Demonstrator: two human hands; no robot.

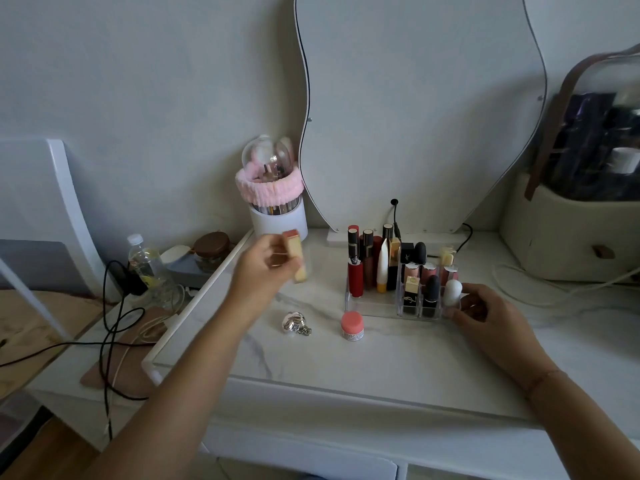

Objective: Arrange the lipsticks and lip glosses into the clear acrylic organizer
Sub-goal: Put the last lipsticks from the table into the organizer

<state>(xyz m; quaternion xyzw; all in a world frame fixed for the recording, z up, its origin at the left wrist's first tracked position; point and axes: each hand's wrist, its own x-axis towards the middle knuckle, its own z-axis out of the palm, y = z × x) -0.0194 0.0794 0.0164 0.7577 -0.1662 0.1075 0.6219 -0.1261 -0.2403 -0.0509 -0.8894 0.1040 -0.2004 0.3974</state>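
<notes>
The clear acrylic organizer [374, 308] stands on the white marble tabletop [381, 358], holding several upright lipsticks and glosses in red, black, gold and white. My left hand [265, 268] is raised above the table to the organizer's left, shut on a blurred gold lipstick with a pink-red top [297, 257]. My right hand [485, 315] rests at the organizer's front right corner, its fingers touching the wall beside a white rounded tube [453, 292].
A pink-lidded small jar [352, 325] and a silver round case [293, 323] lie in front of the organizer. A pink-banded brush holder [277, 206] and a wavy mirror [415, 109] stand behind. A beige bag [571, 230] sits right; cables and a bottle [145, 261] lie left.
</notes>
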